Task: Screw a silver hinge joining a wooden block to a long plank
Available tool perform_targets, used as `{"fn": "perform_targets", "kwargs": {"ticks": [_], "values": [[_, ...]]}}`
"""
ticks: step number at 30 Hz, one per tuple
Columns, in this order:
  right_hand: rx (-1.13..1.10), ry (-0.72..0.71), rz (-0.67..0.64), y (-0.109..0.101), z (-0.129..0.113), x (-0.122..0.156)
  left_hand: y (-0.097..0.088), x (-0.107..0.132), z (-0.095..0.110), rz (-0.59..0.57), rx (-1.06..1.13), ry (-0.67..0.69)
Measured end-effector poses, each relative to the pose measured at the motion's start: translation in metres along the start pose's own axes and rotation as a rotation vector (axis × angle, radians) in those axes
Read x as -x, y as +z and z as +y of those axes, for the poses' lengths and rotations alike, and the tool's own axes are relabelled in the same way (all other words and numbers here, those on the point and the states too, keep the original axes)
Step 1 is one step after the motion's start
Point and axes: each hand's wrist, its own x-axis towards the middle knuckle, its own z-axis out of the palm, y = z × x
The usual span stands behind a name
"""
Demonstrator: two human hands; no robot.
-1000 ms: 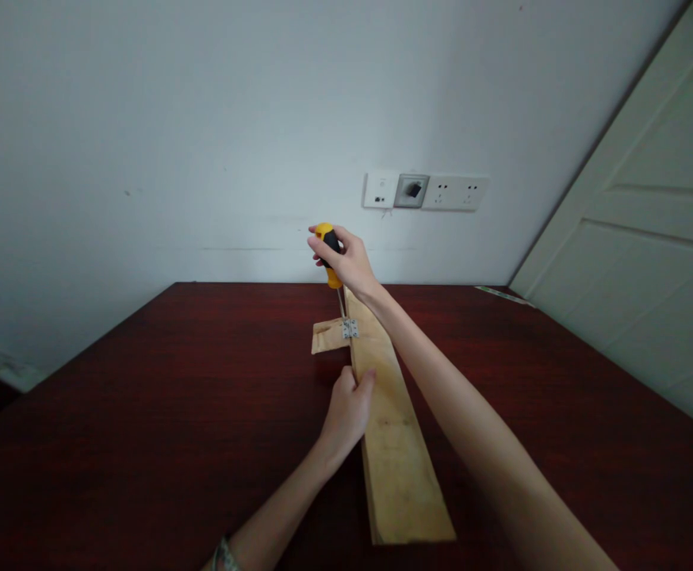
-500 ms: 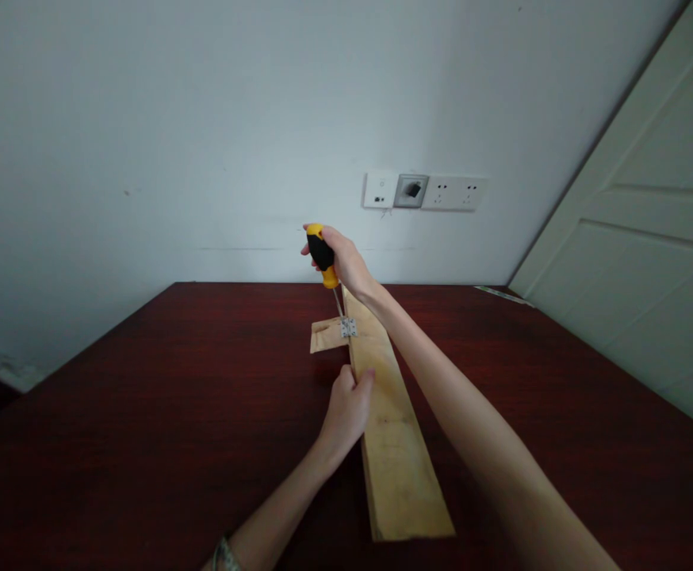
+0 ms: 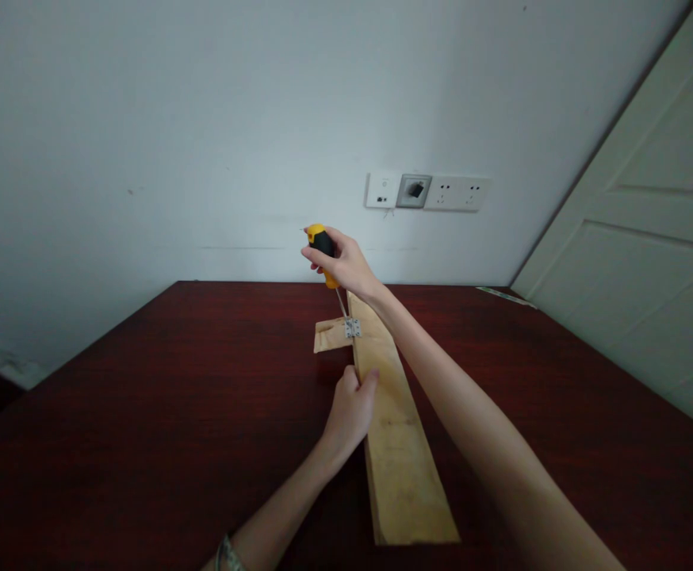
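My right hand (image 3: 346, 262) is wrapped round the yellow and black handle of a screwdriver (image 3: 321, 242). Its shaft slants down to a silver hinge (image 3: 352, 327), with the tip at the hinge's left leaf. The hinge spans the edge of a long wooden board (image 3: 403, 452) and a short wood piece (image 3: 331, 336) that sticks out to the left. Closer to me, my left hand (image 3: 352, 400) grips the long board's left edge, thumb on top and the other fingers partly hidden below.
Everything rests on a dark red wooden tabletop (image 3: 144, 412) against a pale wall (image 3: 174, 127). Wall sockets (image 3: 450, 193) sit above the table's back edge. A white panelled door (image 3: 649, 262) stands at the right, near a thin strip (image 3: 507, 296) on the tabletop.
My right hand has shifted its fingers round the screwdriver handle, the thumb now lying across it. The board, hinge and both hands appear slightly further right in view.
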Motion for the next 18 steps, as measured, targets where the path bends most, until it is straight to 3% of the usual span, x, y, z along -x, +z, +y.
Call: {"fn": "perform_targets", "kwargs": {"ticks": [9,12,18], "values": [[-0.166,0.071,0.07,-0.0045,0.004,-0.0008,0.001,-0.0031,-0.0037,0.003,0.059,0.016],[-0.116,0.058,0.117,-0.0034,0.0019,0.0008,0.0006,-0.0025,-0.0034,0.0,0.048,0.002],[0.034,-0.023,0.04,-0.0024,0.0009,0.0018,0.0,-0.0009,-0.0025,-0.011,0.06,0.018]]}}
